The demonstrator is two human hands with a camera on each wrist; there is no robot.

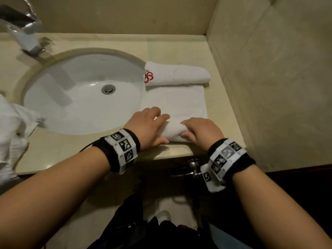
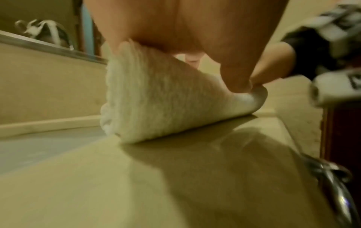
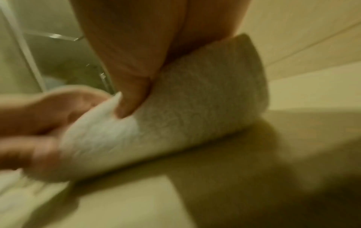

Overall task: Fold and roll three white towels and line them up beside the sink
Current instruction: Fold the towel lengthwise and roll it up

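Note:
A white towel [image 1: 177, 103] lies flat on the beige counter [image 1: 219, 108] right of the sink [image 1: 80, 94], and its near end is rolled up. My left hand [image 1: 152, 123] and right hand [image 1: 199, 130] both grip this roll [image 2: 156, 100], fingers curled over the top and thumbs against the near side. The right wrist view shows the roll [image 3: 195, 117] under my right thumb. A finished rolled towel [image 1: 177, 74] with a red flower logo lies behind the flat part. A third white towel [image 1: 14, 126] sits crumpled at the left edge.
A chrome faucet [image 1: 23, 33] stands behind the sink at the far left. Tiled walls [image 1: 269, 78] close off the counter at the back and right. A metal handle [image 1: 194, 169] sticks out below the counter's front edge, under my right wrist.

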